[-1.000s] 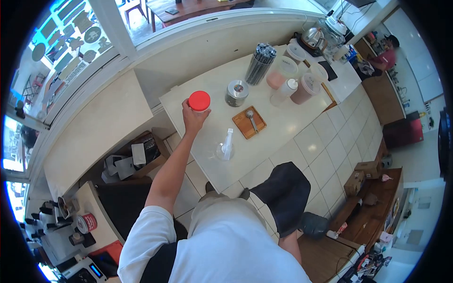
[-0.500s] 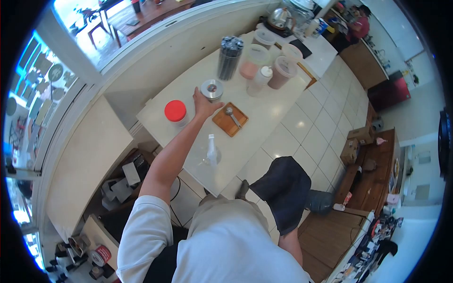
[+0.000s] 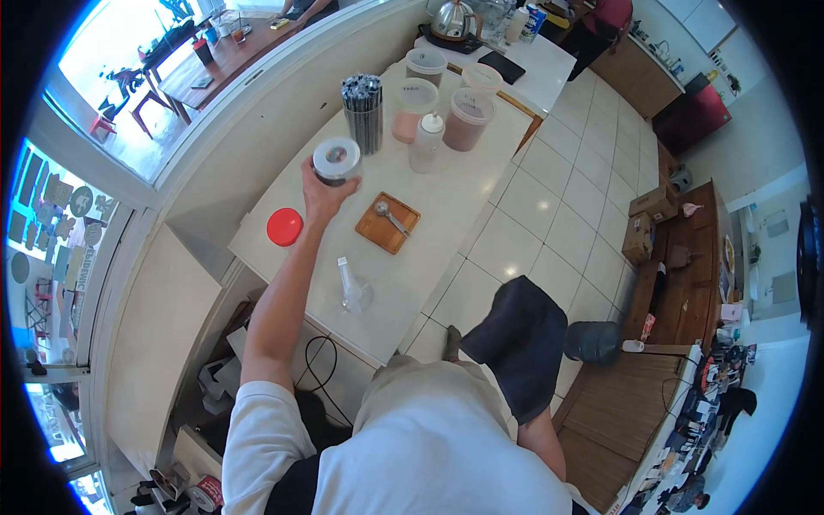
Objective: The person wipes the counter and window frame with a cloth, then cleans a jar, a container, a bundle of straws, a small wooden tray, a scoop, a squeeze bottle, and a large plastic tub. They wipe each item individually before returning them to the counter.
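My left hand [image 3: 326, 196] is wrapped round a jar with a silver lid [image 3: 336, 158], over the white table [image 3: 296, 287]. Left of that hand is a red-lidded container [image 3: 285, 227]. To its right lies a small wooden tray [image 3: 374, 233] with a metal scoop [image 3: 393, 218] on it. A clear spray bottle [image 3: 351, 290] stands nearer to me. A dark cloth [image 3: 520, 343] hangs over my right hand, whose fingers are hidden beneath it; only the forearm shows.
Behind the jar stand a tumbler of wrapped straws [image 3: 363, 116], a squeeze bottle [image 3: 427, 144] and several lidded tubs [image 3: 469, 118]. A kettle [image 3: 453, 21] is at the far end. A person [image 3: 592, 33] stands at the back. Wooden cabinets [image 3: 622, 438] are at right.
The view has shifted, so the table things appear further left. My left hand now has the jar tilted and seemingly raised. The cloth stays over my right hand.
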Demonstrator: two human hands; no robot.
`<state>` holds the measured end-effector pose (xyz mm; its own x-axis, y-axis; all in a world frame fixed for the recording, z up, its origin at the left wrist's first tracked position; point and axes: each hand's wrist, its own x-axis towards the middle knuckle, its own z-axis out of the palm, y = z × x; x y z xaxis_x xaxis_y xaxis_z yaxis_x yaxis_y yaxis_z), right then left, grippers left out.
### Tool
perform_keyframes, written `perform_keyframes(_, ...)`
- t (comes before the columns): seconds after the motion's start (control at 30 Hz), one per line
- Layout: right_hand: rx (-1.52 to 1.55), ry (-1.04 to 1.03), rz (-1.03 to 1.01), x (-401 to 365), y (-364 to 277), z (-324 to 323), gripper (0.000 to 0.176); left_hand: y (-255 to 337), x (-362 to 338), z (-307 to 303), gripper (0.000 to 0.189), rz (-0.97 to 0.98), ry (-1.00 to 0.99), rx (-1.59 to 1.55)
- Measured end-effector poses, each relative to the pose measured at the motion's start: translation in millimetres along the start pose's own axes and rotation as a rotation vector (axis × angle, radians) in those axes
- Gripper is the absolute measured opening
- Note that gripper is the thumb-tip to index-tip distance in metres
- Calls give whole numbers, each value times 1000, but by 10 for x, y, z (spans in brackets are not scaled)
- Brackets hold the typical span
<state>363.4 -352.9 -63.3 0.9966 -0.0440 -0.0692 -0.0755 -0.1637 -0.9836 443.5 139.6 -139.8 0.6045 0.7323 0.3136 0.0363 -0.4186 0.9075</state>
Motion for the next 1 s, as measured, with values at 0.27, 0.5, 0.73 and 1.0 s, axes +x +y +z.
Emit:
perform_keyframes(0.27,20,-260,-184,541,-311,124,61,1939,-535,-274,106,282,-150,-184)
perform_keyframes(0.5,-252,-478,-831,1073,-1085,77,62,2246,-1899,736,94,237,-253,-13)
perform_keyframes(0.73,-122,-747,-119,1579,76,150,56,1986,-2841,1552,79,132,-285,318)
perform_keyframes(1.0,-278,-838,-569,1824,90,289,52,1909,-3064,1811,66,82,-274,391)
